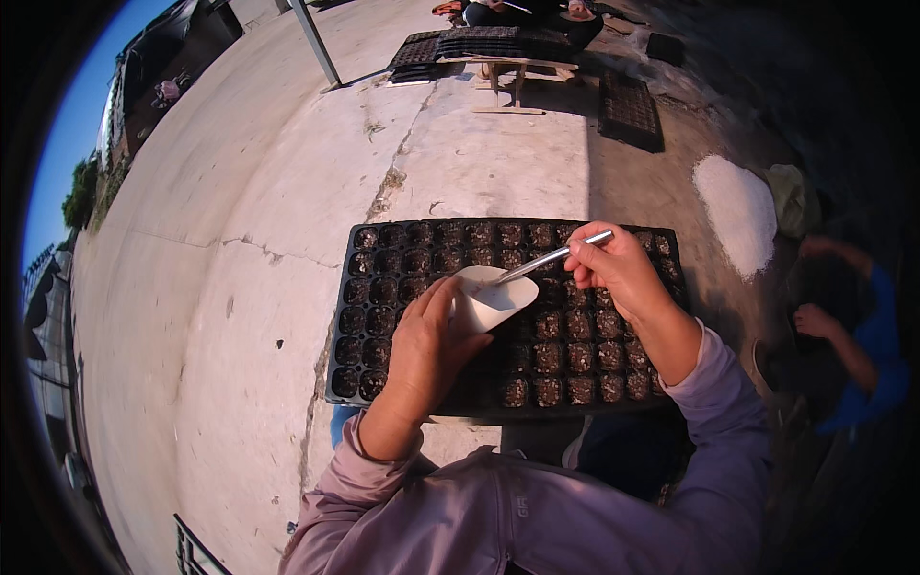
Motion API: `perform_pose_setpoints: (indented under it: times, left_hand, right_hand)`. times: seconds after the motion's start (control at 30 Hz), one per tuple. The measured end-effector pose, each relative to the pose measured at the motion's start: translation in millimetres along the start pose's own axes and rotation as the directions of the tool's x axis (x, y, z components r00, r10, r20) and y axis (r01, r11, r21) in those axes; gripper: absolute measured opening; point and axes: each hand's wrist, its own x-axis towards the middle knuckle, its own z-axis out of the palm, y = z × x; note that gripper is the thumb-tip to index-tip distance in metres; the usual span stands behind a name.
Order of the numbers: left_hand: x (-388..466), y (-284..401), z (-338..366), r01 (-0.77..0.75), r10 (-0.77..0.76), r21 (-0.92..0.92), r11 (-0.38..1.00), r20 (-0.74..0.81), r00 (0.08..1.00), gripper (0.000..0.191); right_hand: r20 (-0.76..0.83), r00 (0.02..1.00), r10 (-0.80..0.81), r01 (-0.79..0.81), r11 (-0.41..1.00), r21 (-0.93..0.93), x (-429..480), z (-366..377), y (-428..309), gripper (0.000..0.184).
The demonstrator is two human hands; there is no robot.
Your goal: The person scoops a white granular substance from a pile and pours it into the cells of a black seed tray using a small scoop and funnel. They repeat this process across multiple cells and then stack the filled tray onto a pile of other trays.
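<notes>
My left hand (430,338) holds a white scoop-shaped container (489,305), tilted with its mouth towards the right. Between the thumb and fingers of my right hand (611,269) is a slim silvery metal tool (550,256), whose lower tip reaches inside the scoop. Small specks lie in the scoop; what they are cannot be told. Both hands are above a black plastic seedling tray (341,316), whose square cells hold dark soil mixed with pale grains. My hands, the scoop and their shadow hide some of the cells.
Beyond, a person sits behind stacked seedling trays (503,43) by a wooden stand (509,90). A filled tray (629,111) rests on the concrete. At right are a heap of white granules (737,212), a greenish sack (790,200) and a person in blue (873,345).
</notes>
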Motion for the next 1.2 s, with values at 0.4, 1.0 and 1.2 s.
perform_pose_setpoints:
  times: [0.4,1.0,1.2]
  left_hand:
    - [5,12,9,0.0,0.001,-0.018,1.0,0.043,0.999,0.069]
    - [11,23,22,-0.058,0.063,-0.071,0.996,0.06,0.996,0.068]
    - [14,31,33,-0.09,0.093,-0.041,0.995,0.081,0.992,0.069]
  right_hand:
    - [-0.057,0.998,-0.024,0.025,0.999,0.023,-3,-22,5,0.015]
    - [-0.095,0.995,-0.018,0.019,1.0,0.014,-16,-38,3,0.015]
    - [-0.117,0.993,-0.011,0.015,0.999,0.033,-27,-58,5,0.014]
